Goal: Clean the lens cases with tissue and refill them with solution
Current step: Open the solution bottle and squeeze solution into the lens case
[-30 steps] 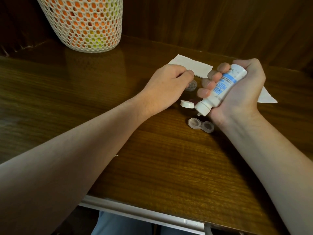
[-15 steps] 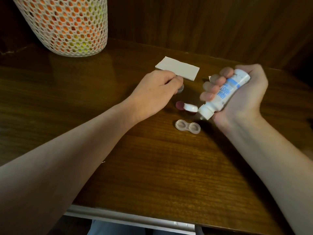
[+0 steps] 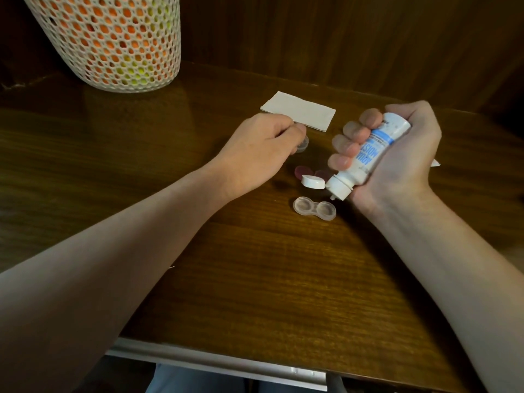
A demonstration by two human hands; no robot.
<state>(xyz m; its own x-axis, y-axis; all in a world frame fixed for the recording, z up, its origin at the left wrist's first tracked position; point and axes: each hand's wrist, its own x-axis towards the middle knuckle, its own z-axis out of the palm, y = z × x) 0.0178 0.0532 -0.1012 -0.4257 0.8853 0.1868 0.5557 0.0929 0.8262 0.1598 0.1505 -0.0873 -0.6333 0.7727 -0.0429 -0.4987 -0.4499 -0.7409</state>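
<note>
My right hand (image 3: pixel 397 154) grips a white solution bottle (image 3: pixel 365 157) with a blue label, tipped nozzle-down, its flip cap (image 3: pixel 312 182) hanging open. Just below the nozzle lies a clear double lens case (image 3: pixel 314 208), uncapped, on the wooden table (image 3: pixel 255 279). My left hand (image 3: pixel 255 154) pinches another clear lens case (image 3: pixel 387 143) against the table; my fingers hide most of it. Two dark red lids (image 3: pixel 302 171) lie between the hands. A folded white tissue (image 3: pixel 297 110) rests behind my left hand.
A white mesh basket (image 3: pixel 110 41) with orange and yellow contents stands at the back left. A wooden wall runs behind the table. Another bit of white tissue (image 3: pixel 435 163) peeks out behind my right hand. The table's front edge has a metal strip (image 3: pixel 215 361).
The view has shifted, so everything sits slightly lower and left in frame. My right hand with the bottle has come closer above the open case. My left hand keeps its pinch.
</note>
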